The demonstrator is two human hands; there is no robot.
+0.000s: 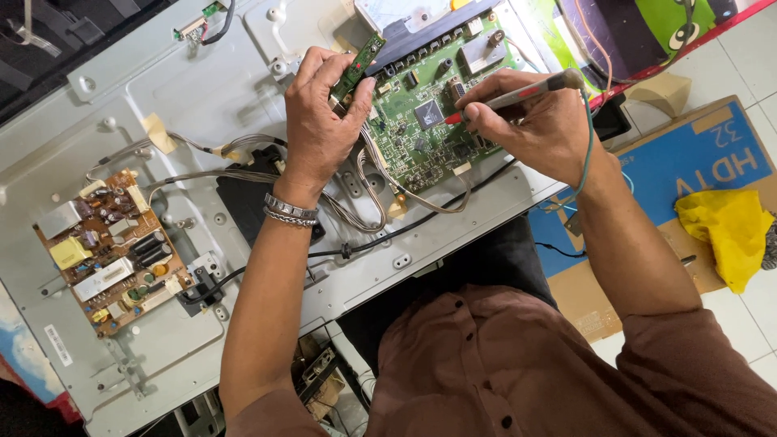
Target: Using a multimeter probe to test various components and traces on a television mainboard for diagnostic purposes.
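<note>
Hands are busy over the grey metal back of a flat screen, which lies face down with its cover already off. The left hand pinches a small, thin green circuit strip between thumb and fingers and holds it up above the metal. The right hand has its grip pressed around a grey and red pen-shaped probe, like holding a pencil. The red tip of the probe touches the big green circuit board, near a square black chip. A thin green wire runs from the probe down past the wrist.

Grey flat cables are still plugged in and run from under the left hand toward a brown circuit board with yellow and black parts, which sits well apart on the left. Both boards look still fixed to the metal. So the opening up looks done, and the checking of the green board seems to be in the middle. Nothing looks taken out yet.

A blue and brown cardboard box lies on the floor on the right, with a yellow cloth on it.
</note>
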